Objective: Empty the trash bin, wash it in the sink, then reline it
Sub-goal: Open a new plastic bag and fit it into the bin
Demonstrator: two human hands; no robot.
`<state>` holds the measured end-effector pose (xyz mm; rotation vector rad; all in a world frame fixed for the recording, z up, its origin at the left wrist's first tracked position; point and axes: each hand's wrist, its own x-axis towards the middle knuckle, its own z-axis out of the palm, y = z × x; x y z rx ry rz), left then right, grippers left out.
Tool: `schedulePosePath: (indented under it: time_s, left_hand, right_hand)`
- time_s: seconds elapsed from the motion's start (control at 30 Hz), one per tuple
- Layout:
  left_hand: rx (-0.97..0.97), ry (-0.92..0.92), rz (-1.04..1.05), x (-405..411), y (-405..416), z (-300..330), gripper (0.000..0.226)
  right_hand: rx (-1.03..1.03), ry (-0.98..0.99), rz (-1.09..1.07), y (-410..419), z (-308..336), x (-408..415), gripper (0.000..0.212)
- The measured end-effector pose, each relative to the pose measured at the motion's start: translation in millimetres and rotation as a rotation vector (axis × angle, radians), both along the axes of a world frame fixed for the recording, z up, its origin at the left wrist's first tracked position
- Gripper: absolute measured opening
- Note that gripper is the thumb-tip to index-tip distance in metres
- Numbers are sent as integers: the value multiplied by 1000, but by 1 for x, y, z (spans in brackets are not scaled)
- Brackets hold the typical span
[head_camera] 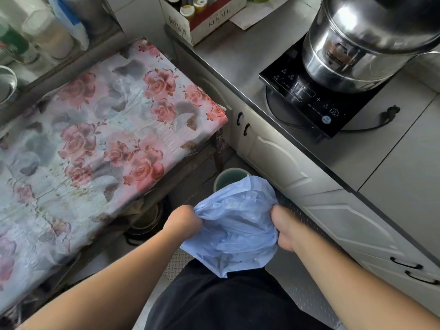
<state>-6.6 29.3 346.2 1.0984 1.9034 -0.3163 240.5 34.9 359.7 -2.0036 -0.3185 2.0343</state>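
Near centre, above the floor: left hand (184, 219) and right hand (284, 226) clenched on a crumpled pale-blue plastic bag (234, 225). Beyond, small round green bin (225, 179), apparently empty. Likely relining; next, spreading the bag's mouth over the rim.

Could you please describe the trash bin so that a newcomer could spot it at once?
Find the table with the rose-patterned cloth. On the floor by its right corner, against the white cabinets, stands the trash bin, a small round greenish container, partly hidden by the blue plastic bag.
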Motion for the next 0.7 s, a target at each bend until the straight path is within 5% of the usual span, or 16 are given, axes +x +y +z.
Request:
schedulePosePath:
  time_s: [0.07, 0.2, 0.27, 0.37, 0.53, 0.63, 0.7]
  left_hand:
    - [31, -16, 172, -4, 3, -2, 15]
    - [10, 4, 542, -18, 2, -7, 26]
    - [28, 18, 609, -27, 0, -7, 27]
    - [-16, -50, 542, -18, 2, -1, 28]
    - [-217, -458, 511, 18, 1, -13, 60]
    - [-66, -179, 290, 23, 1, -40, 24]
    - [-26, -85, 317, 24, 4, -64, 19]
  right_hand:
    - [21, 88, 57, 0, 4, 1, 31]
    - [85, -195, 175, 1, 5, 12, 20]
    - [84, -127, 247, 0, 5, 17, 19]
    - [39, -1, 406, -5, 1, 13, 36]
    - [277, -533, 697, -18, -42, 0, 14]
    - [280, -761, 707, -19, -65, 21, 21]
    - [255, -821, 572, -16, -85, 42, 18]
